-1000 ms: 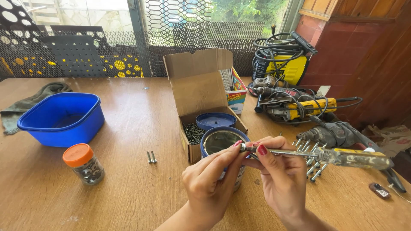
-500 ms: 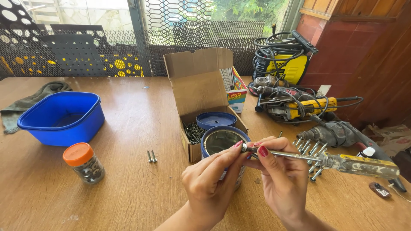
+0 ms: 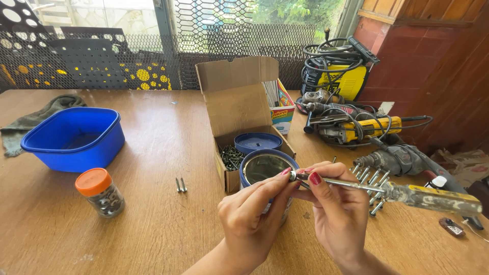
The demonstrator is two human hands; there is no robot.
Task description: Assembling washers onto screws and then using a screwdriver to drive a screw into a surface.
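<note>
Head view: a wooden counter [image 3: 153,153] was seen from above, with both hands raised over its near edge.
Landmark: an open cardboard box [image 3: 239,109] stood near the middle of the counter, its flap up; loose screws [image 3: 232,157] and a blue lid [image 3: 257,142] lay inside it.
Left hand: the left hand [image 3: 252,219] was held in front of the box, its fingers [image 3: 277,178] pinched on a small metal fastener [image 3: 294,175] at the tip of a screwdriver.
Right hand: the right hand [image 3: 338,216] was placed to the right of the left hand, fingers [image 3: 315,179] clenched around the shaft of the screwdriver [image 3: 407,192] close to its tip.
Screwdriver: it was held nearly level, in front of and to the right of the box, with its worn yellow handle pointed away to the right.
Tin: a round open tin [image 3: 265,168] with a blue rim was set just in front of the box, partly hidden by the hands.
Left of the box: a blue plastic tub [image 3: 74,137], a small jar with an orange cap [image 3: 99,192], two loose screws [image 3: 180,184] and a grey-green cloth [image 3: 30,119] were seen.
Right of the box: a grey drill [image 3: 402,160], a yellow power tool [image 3: 356,127], a yellow machine with coiled cables [image 3: 338,69] and a cluster of bolts [image 3: 369,181] were laid out.
</note>
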